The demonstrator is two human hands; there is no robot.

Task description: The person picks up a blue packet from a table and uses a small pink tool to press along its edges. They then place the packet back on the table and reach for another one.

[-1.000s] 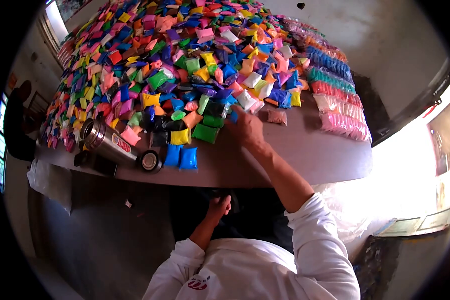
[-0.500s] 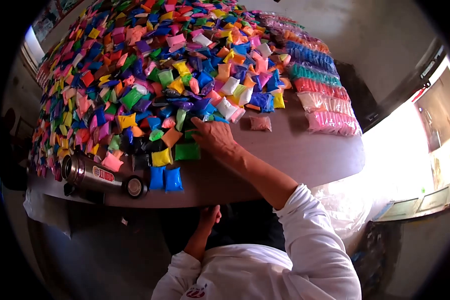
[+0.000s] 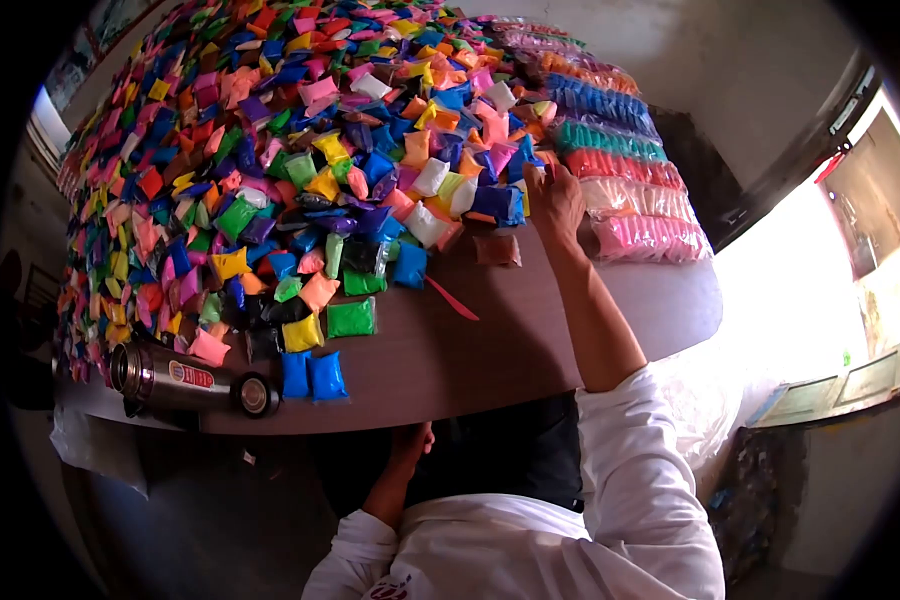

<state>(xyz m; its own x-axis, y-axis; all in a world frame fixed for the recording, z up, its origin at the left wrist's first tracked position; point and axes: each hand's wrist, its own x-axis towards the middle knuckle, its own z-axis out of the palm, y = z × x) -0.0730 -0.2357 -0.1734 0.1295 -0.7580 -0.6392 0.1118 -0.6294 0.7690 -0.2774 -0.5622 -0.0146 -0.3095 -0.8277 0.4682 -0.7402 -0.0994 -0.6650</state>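
My right hand (image 3: pixel 558 200) reaches to the right edge of a big heap of small coloured packets (image 3: pixel 300 170). Its fingers are bent together among the packets; what they pinch, if anything, is hidden. Beside it are a yellow packet (image 3: pixel 526 200), partly covered, and a dark blue packet (image 3: pixel 497 205). My left hand (image 3: pixel 416 440) stays low by my lap at the table's front edge. Its fingers look curled, and the table edge hides part of it. Nothing shows in it.
Clear bags of packets in rows (image 3: pixel 640 205) line the table's right side. A steel flask (image 3: pixel 185 375) lies front left, next to two blue packets (image 3: pixel 312 376). A reddish packet (image 3: pixel 498 250) and a pink strip (image 3: pixel 454 300) lie on the brown table (image 3: pixel 450 370).
My right hand has moved right, from the front of the heap to its right edge. A blue packet and the pink strip now show where it was. The view has shifted slightly.
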